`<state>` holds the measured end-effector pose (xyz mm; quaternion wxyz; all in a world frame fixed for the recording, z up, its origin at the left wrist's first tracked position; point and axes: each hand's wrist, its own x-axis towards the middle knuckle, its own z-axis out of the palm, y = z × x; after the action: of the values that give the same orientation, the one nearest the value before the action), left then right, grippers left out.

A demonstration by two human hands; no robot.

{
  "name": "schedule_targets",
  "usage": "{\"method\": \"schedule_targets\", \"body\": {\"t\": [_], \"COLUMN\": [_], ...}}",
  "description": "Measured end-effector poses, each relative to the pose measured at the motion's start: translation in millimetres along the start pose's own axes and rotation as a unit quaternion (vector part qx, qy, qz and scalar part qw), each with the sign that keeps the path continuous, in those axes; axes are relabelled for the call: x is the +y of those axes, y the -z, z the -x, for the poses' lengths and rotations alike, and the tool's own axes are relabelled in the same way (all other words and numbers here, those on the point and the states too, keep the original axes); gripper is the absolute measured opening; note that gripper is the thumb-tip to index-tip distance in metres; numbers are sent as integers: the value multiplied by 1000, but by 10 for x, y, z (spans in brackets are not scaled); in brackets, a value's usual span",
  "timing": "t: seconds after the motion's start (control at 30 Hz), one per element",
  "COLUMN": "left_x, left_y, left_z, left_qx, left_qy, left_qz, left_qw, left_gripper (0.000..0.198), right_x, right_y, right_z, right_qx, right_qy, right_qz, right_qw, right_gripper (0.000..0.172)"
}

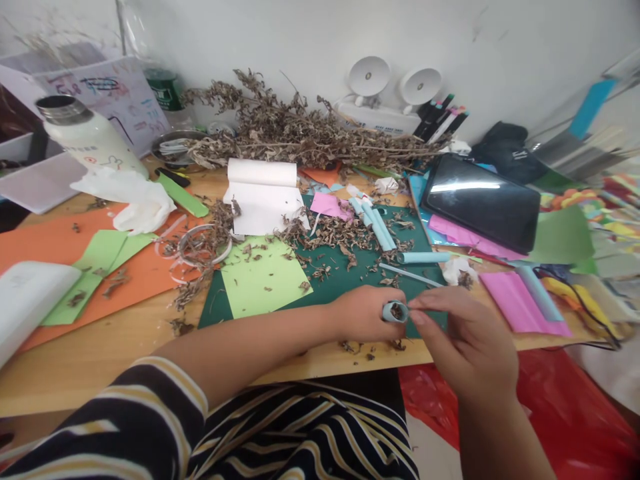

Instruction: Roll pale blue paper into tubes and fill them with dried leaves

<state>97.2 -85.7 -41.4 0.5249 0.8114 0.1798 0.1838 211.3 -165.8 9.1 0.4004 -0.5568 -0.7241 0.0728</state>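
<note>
My left hand (367, 313) is wrapped round a light blue paper tube (387, 312), whose open end faces up toward me with crumbled dried leaves showing inside. Right beside the tube's mouth, the thumb and forefinger of my right hand (465, 333) are pinched together; what they hold is too small to make out. Both hands are over the front edge of a green cutting mat (350, 273) strewn with dried leaf bits (333, 243). More rolled blue tubes (377, 227) lie on the mat beyond my hands, with another blue tube (424, 257) lying crosswise and a thin blue stick (410, 274) nearby.
Dried leafy branches (280, 127) lie along the wall. A white paper roll (263, 175), a green sheet (265, 277) and a tape ring (205, 245) are left of centre. A black tablet (483, 200) rests at right; a white bottle (90, 140) stands at left.
</note>
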Motion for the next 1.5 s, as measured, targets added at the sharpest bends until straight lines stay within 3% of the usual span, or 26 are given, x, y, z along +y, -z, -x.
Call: {"method": "schedule_targets", "body": {"t": [0.13,0.3,0.33,0.47,0.5,0.57,0.6,0.63,0.7,0.77,0.83,0.9,1.07,1.23,1.37,1.43,1.5], "left_x": [22,84,83,45,39,38,42,49,61,66,64,59,61,52,43,43,41], "left_y": [22,48,44,10,4,4,9,16,34,51,63,73,97,105,84,67,52], "left_z": [2,-3,-5,-7,-4,6,13,20,31,37,35,27,12,11,12,11,9], "left_qx": [-11,-28,-27,-9,-8,-14,-18,-23,-31,-42,-55,-66,-88,-87,-70,-54,-42], "left_qy": [-4,9,16,29,27,23,21,18,13,10,10,12,21,21,18,21,27], "left_qz": [-5,-15,-16,-12,-9,-12,-17,-23,-36,-43,-42,-37,-47,-58,-45,-47,-49], "left_qw": [1000,999,999,999,1000,1000,999,999,999,998,998,997,995,994,996,997,998], "left_gripper": [17,15,14,11,11,10,11,11,11,11,12,12,12,13,12,12,12], "right_x": [2,50,82,312,381,504,550,584,617,620,615,623,675,628,521,477,436], "right_y": [-16,-2,-3,-113,-175,-331,-416,-499,-645,-752,-826,-883,-960,-811,-527,-387,-279], "right_z": [-46,1,-9,-258,-371,-623,-749,-867,-1064,-1201,-1280,-1313,-1311,-1321,-1202,-1049,-850], "right_qx": [-21,-45,-29,127,117,17,-87,-182,-311,-365,-378,-374,-363,-325,-220,-141,-60], "right_qy": [56,50,41,-26,-55,-76,-70,-45,24,78,97,99,92,70,12,-16,-33], "right_qz": [37,32,4,-102,-81,-35,18,64,146,198,229,242,227,207,119,23,-105], "right_qw": [998,997,999,986,988,996,994,980,939,906,892,890,899,920,968,990,992], "right_gripper": [21,15,15,29,27,17,22,30,42,48,51,46,17,16,16,13,13]}}
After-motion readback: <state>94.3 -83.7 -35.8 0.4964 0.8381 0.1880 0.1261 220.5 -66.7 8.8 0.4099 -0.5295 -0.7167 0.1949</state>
